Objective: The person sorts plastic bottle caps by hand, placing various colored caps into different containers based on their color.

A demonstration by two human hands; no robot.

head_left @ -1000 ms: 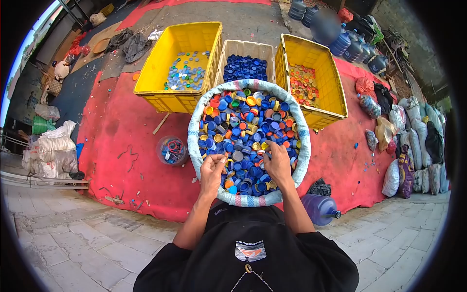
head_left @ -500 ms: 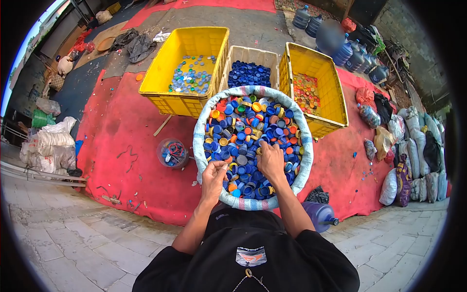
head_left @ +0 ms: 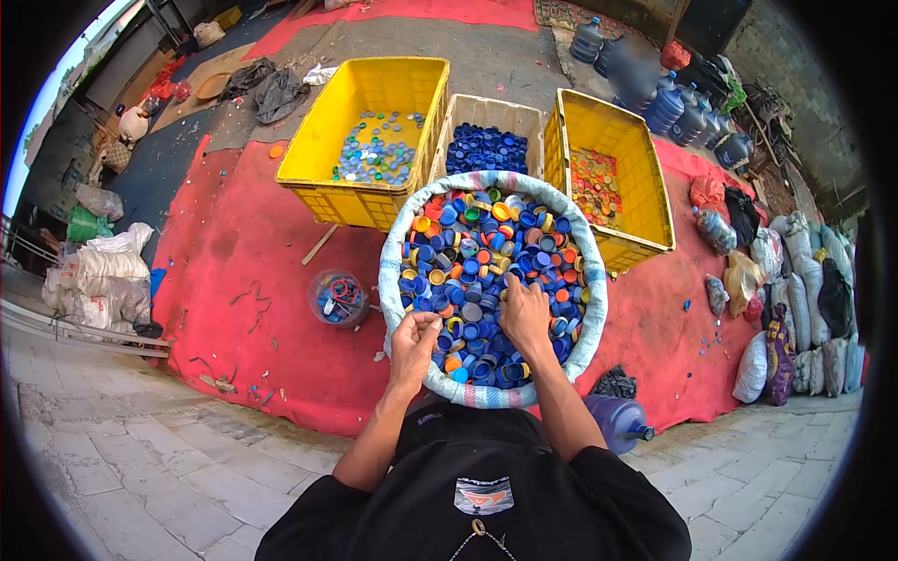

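Note:
A round tub point(head_left: 597, 280) with a pale blue, cloth-wrapped rim is heaped with bottle caps point(head_left: 468, 271) in blue, orange, yellow and other colours. At the tub's near-left rim is my left hand point(head_left: 412, 351), thumb and fingers pinched together. Whatever lies in that pinch is too small to name. My right hand point(head_left: 527, 323) reaches into the heap right of centre, back upward and fingers curled down among the caps. Its fingertips are partly hidden, so I cannot see what they hold.
Behind the tub stand a yellow crate point(head_left: 309, 159) with blue, white and green caps, a white crate point(head_left: 458, 107) of dark blue caps, and another yellow crate point(head_left: 645, 168) with red and orange caps. A small bucket point(head_left: 339, 299) sits left; a water jug point(head_left: 617, 421) lies right.
The view has shifted slightly, so the tub and crates appear a little lower and to the right. Both hands keep nearly the same places and poses.

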